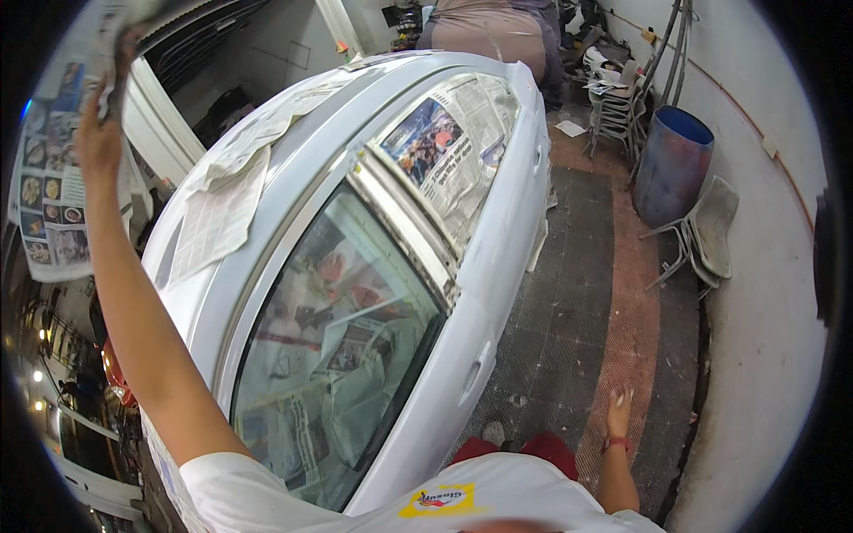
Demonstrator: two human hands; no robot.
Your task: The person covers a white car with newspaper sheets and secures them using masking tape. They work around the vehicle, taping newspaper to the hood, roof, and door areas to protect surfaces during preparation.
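My left arm reaches up at the far left, and my left hand [100, 147] is closed on sheets of newspaper [53, 191] that hang beside the car. The car [502, 293] is white, and its near side window [342, 355] is bare glass with newspaper showing through it. Over the window farther along lies a newspaper covering [444, 147]. More newspaper [218, 209] rests on the roof. Low at my right side, my right hand [618, 416] holds nothing I can see, its fingers loosely apart, with a red band at the wrist.
A blue drum [673, 164] stands by the white wall [764, 355] on the right. Near it are a plastic chair [711, 231] and stacked chairs [617, 115]. Dark matting with a reddish strip [633, 311] runs along the car. A cloth-covered bulk [489, 35] sits behind.
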